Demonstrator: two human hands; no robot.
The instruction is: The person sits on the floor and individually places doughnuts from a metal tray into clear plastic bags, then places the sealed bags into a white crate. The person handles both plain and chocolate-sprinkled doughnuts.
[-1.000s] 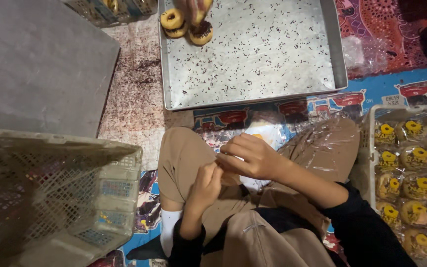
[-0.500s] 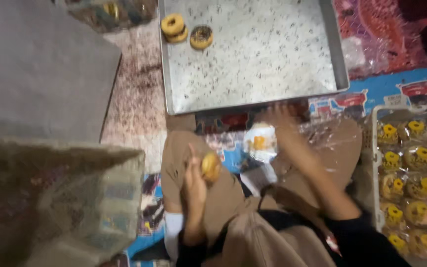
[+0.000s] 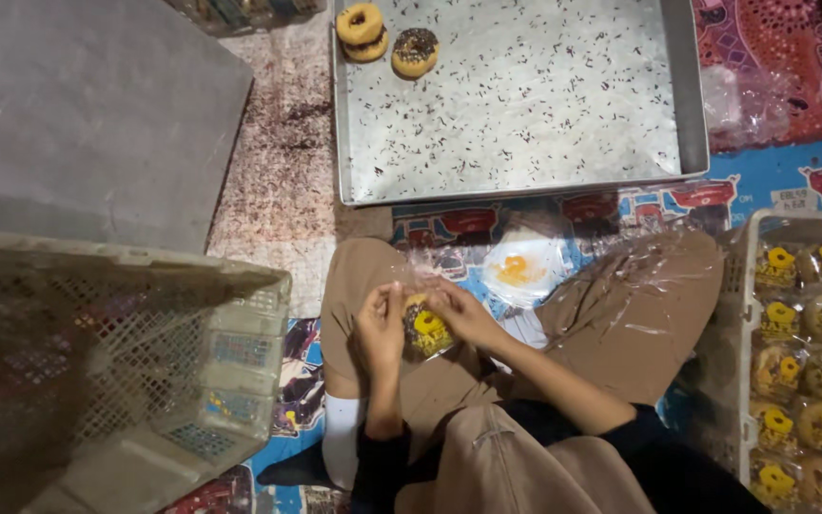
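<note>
I sit cross-legged on the floor. My left hand point(image 3: 380, 328) and my right hand point(image 3: 460, 312) meet over my left knee, both gripping a doughnut in a clear plastic wrapper with a yellow mark point(image 3: 426, 326). A stack of empty clear wrappers point(image 3: 523, 266) lies just beyond my hands on my lap. Farther ahead, a large metal tray point(image 3: 525, 105) strewn with chocolate sprinkles holds a stacked pair of doughnuts point(image 3: 362, 29) and a chocolate-topped doughnut point(image 3: 416, 50) at its far left corner.
A pale plastic crate point(image 3: 107, 362) stands at my left. Another crate point(image 3: 811, 352) at my right holds several wrapped doughnuts. A grey slab point(image 3: 88, 114) lies at the far left. A patterned mat point(image 3: 763, 190) covers the floor.
My right hand reached out to the wrapper stack, then came back. Both hands now hold a doughnut inside a wrapper over my knee.
</note>
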